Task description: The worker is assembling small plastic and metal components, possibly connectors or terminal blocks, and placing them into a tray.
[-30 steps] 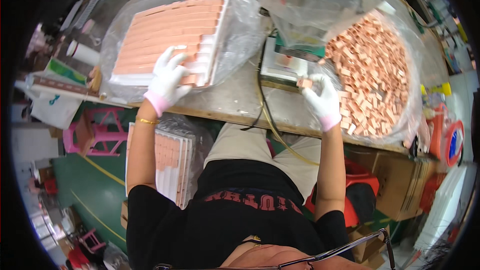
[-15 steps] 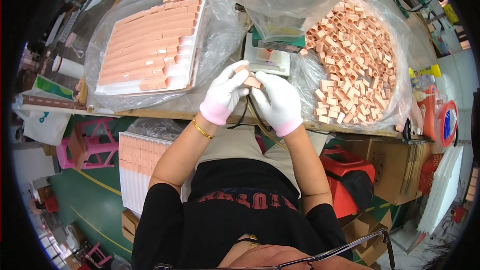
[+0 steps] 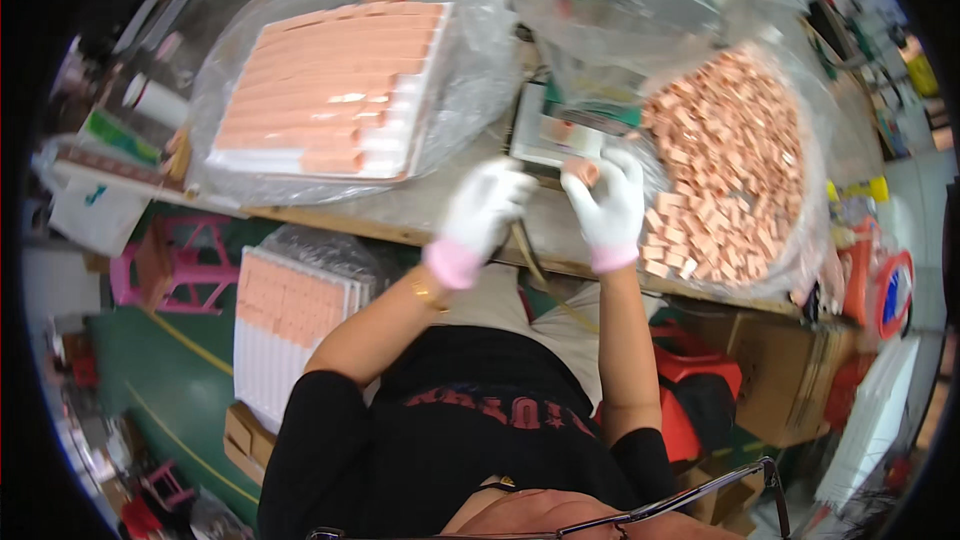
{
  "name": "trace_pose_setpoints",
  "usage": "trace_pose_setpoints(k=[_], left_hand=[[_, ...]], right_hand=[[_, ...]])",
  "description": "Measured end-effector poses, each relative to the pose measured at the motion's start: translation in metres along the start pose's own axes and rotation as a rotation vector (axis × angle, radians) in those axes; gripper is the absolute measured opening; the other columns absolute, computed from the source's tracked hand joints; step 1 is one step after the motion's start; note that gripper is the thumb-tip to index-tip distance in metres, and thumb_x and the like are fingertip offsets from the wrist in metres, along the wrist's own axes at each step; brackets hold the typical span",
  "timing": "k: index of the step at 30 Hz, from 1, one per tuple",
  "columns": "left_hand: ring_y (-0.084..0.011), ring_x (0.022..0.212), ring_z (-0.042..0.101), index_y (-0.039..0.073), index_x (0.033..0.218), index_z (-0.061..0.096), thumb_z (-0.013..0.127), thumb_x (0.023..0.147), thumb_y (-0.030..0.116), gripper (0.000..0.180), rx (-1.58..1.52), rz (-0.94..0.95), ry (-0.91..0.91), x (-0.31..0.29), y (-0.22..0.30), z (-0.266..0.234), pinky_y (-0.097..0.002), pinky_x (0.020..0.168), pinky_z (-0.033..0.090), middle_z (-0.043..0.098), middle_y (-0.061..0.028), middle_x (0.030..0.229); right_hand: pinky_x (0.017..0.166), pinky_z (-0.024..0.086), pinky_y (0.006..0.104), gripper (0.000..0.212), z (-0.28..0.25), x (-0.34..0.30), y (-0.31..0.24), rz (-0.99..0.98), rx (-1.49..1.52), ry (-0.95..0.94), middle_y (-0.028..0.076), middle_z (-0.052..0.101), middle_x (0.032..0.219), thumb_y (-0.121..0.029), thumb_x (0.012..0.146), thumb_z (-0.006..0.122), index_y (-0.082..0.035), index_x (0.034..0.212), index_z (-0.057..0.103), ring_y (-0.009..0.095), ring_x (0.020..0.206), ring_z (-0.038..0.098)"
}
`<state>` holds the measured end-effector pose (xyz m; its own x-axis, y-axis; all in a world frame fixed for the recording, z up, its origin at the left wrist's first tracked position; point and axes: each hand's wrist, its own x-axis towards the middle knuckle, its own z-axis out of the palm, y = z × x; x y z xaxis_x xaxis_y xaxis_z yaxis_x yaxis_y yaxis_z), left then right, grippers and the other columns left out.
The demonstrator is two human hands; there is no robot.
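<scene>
- Nearest, the person (image 3: 480,420) faces the bench (image 3: 415,205), forearms reaching across its near edge.
- The left hand (image 3: 488,202), gloved, is left of centre just over that edge. It is blurred, its fingers bent toward the right; whether it holds anything cannot be told.
- The right hand (image 3: 612,208), also gloved, stands a little to the right, apart from the left. Its grip is narrow, with a small copper block (image 3: 586,173) between thumb and fingers.
- That block lies right of and slightly farther than the left hand. A rounded end seems to show; its long axis is too unclear to tell.
- Just beyond the block is a small machine (image 3: 605,118) with a green housing and a pale base, nearer to the right hand than to the left.
- To the right, the loose pile (image 3: 730,170) of similar blocks spreads from near to far, its blocks pointing every way. The right hand is the nearer one.
- To the left and farther, the white tray (image 3: 405,105) carries block rows (image 3: 310,90) running roughly left to right. Its bare strip is on the right side, facing the left hand, which is the nearer one, though apart from it.
</scene>
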<state>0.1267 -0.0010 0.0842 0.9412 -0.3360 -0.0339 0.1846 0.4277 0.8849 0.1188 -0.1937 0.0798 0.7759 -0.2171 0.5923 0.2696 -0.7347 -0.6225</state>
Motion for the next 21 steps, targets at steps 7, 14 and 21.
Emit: trace_pose_setpoints(k=[7,14,21], left_hand=[[-0.0305,0.106,0.055,-0.003,0.119,0.054,0.067,0.087,0.022,0.044,1.263,0.643,0.960,0.004,0.067,-0.176,-0.0392,0.094,0.042,0.058,-0.0197,0.116],[-0.0322,0.117,0.048,0.000,0.108,0.061,0.064,0.087,0.038,0.043,1.837,0.484,0.838,-0.001,0.061,-0.231,-0.0449,0.101,0.034,0.057,-0.0186,0.122],[-0.0289,0.102,0.056,0.000,0.094,0.060,0.079,0.075,0.014,0.030,1.442,0.887,0.864,-0.003,0.080,-0.155,-0.0386,0.092,0.043,0.062,-0.0161,0.110]], right_hand=[[0.083,0.048,0.0395,0.031,0.019,0.054,0.033,0.118,-0.336,-0.173,0.014,0.060,0.095,-0.033,0.066,0.079,-0.006,0.077,0.067,0.031,0.094,0.057],[0.085,0.050,0.0394,0.041,-0.018,0.061,0.030,0.342,-0.584,-0.359,0.013,0.062,0.099,-0.047,0.073,0.071,-0.007,0.086,0.069,0.030,0.098,0.060],[0.086,0.049,0.0356,0.030,-0.076,0.027,0.061,0.483,-1.086,-0.607,0.011,0.062,0.105,-0.031,0.082,0.063,-0.007,0.096,0.072,0.026,0.103,0.059]])
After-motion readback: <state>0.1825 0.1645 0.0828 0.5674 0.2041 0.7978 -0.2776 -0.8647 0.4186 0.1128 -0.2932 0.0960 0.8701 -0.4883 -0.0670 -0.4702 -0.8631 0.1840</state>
